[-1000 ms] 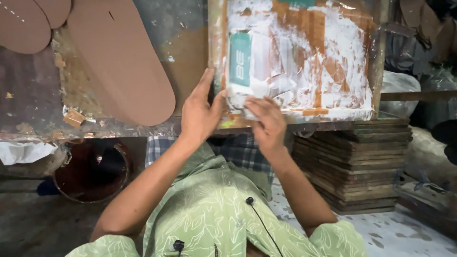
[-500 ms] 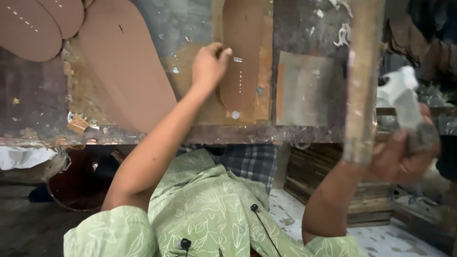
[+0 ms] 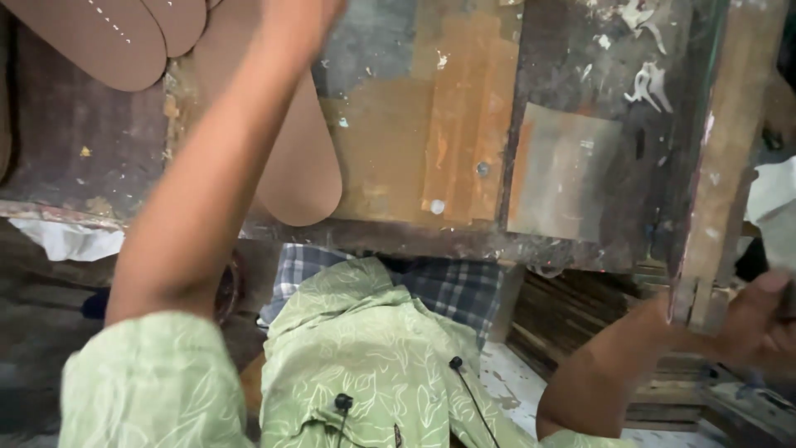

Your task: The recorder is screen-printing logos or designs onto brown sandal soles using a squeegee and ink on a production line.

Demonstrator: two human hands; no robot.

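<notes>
Wooden frame [image 3: 720,158] stands tilted up on edge at the right side of the workbench [image 3: 398,124], its lower corner at the bench's right end. Our right hand [image 3: 759,319] is down there at that corner, thumb and fingers wrapped around the bottom end of the frame, holding it. Hand partly cut off by the picture's right edge.

Our left hand [image 3: 303,12] is raised to the top edge, mostly out of view and blurred; we cannot tell whether it is spread or closed, or whether it holds anything. Its forearm runs diagonally over the brown sole-shaped cutouts.

One long brown cutout [image 3: 303,158] lies on the bench under that forearm, rounded tip pointing toward us, close to the bench's front edge. More brown cutouts [image 3: 108,33] are stacked at top left, overlapping.

Bench top is worn, stained, with orange-brown patches and a pale rectangle [image 3: 560,178] near the frame.

Below the bench: our green leaf-print shirt [image 3: 365,357], checked cloth [image 3: 448,282] over the lap, stacked boards [image 3: 580,323] at lower right.
</notes>
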